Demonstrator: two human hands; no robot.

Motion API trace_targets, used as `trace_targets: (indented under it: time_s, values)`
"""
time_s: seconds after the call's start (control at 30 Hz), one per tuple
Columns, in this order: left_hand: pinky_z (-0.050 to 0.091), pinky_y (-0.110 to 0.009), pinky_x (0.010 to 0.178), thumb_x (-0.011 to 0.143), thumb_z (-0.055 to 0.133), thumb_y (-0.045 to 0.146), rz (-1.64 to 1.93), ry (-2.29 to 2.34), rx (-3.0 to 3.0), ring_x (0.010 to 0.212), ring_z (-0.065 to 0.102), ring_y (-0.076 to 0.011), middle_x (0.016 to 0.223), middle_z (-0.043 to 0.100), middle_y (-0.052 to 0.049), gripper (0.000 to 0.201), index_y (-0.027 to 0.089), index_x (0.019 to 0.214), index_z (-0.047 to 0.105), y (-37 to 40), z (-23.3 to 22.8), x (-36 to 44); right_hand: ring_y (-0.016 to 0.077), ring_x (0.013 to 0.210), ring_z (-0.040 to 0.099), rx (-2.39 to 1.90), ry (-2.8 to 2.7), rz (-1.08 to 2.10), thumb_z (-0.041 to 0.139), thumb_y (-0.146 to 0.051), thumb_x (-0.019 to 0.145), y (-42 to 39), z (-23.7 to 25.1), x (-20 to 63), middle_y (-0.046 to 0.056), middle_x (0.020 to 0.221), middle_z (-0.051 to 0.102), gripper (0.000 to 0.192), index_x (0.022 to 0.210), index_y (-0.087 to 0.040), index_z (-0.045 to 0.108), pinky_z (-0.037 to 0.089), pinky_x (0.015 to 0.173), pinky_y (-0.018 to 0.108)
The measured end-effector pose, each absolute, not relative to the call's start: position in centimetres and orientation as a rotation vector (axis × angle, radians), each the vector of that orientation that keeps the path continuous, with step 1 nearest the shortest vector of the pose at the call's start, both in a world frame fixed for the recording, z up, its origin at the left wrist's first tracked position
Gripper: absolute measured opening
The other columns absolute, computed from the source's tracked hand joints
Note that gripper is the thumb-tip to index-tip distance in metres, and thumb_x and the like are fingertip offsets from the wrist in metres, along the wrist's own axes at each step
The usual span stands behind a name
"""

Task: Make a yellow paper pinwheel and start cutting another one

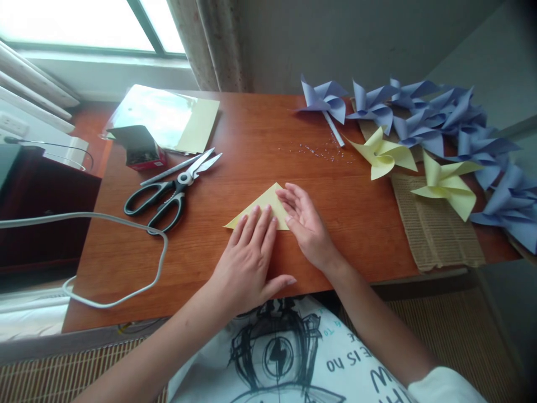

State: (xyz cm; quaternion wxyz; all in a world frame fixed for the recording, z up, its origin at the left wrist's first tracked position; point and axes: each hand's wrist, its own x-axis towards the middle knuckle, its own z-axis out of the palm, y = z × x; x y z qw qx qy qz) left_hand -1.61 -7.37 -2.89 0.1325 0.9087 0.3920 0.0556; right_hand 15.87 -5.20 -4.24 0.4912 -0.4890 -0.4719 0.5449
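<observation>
A yellow sheet of paper (272,197), folded into a triangle, lies flat on the wooden table with its point away from me. My left hand (250,260) is laid on its lower left part, fingers stretched out and thumb spread to the right. At the paper's right edge is my right hand (308,224), its fingers loosely curved and apart, touching or just over that edge. Part of the paper is hidden under my hands. Left of them lie open scissors (184,182) with black handles and a thin grey stick (170,169).
A small open red box (146,159) stands near a clear packet of yellow paper (197,123). A white cable (161,263) loops over the left edge. Yellow pinwheels (448,182), several purple pinwheels (325,98), and corrugated cardboard (436,235) occupy the right side. Tiny bits (314,151) are scattered behind.
</observation>
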Motion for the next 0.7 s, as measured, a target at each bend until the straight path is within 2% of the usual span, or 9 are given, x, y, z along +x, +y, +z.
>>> trace_targets:
  time_s: [0.27,0.37,0.43,0.5,0.7]
  values:
    - [0.025,-0.053,0.125,0.093,0.048,0.068,0.219,1.179,2.577,0.158,0.013,-0.0371,0.168,0.017,-0.026,0.1,0.003,0.16,0.015,-7.0,-2.1,-5.1,0.0169,0.147,0.043,-1.199,-1.139,1.322,0.053,-0.022,0.09,-5.3,-3.9,15.7,0.011,0.152,0.05,0.054,0.142,-0.024,0.038,0.03,0.127,0.042]
    - [0.023,-0.057,0.124,0.092,0.049,0.067,0.234,1.275,2.567,0.157,0.011,-0.0401,0.167,0.017,-0.029,0.098,0.001,0.159,0.022,-7.2,-1.9,-3.8,0.017,0.147,0.044,-1.175,-1.126,1.336,0.051,-0.025,0.092,-5.2,-3.9,15.9,0.011,0.151,0.05,0.052,0.142,-0.024,0.038,0.03,0.127,0.042]
    - [0.016,-0.063,0.124,0.092,0.048,0.069,0.225,1.303,2.598,0.157,0.011,-0.0429,0.167,0.017,-0.028,0.093,0.006,0.157,0.031,-7.6,-1.9,-2.3,0.017,0.146,0.044,-1.149,-1.12,1.346,0.05,-0.027,0.093,-5.2,-3.9,16.0,0.012,0.151,0.05,0.051,0.143,-0.023,0.038,0.03,0.127,0.041]
    - [0.013,-0.064,0.124,0.092,0.045,0.072,0.18,1.229,2.616,0.156,0.013,-0.0425,0.168,0.018,-0.026,0.089,0.012,0.157,0.037,-8.0,-2.0,-0.8,0.0169,0.146,0.044,-1.136,-1.125,1.348,0.049,-0.028,0.095,-5.2,-4.0,16.0,0.012,0.151,0.05,0.05,0.143,-0.023,0.038,0.031,0.127,0.041]
    - [0.01,-0.062,0.125,0.093,0.037,0.074,0.113,1.195,2.64,0.157,0.016,-0.04,0.167,0.023,-0.021,0.09,0.01,0.157,0.037,-8.7,-2.5,0.4,0.0175,0.146,0.044,-1.167,-1.158,1.321,0.047,-0.032,0.097,-5.1,-4.1,16.1,0.011,0.15,0.052,0.048,0.144,-0.025,0.037,0.033,0.126,0.042]
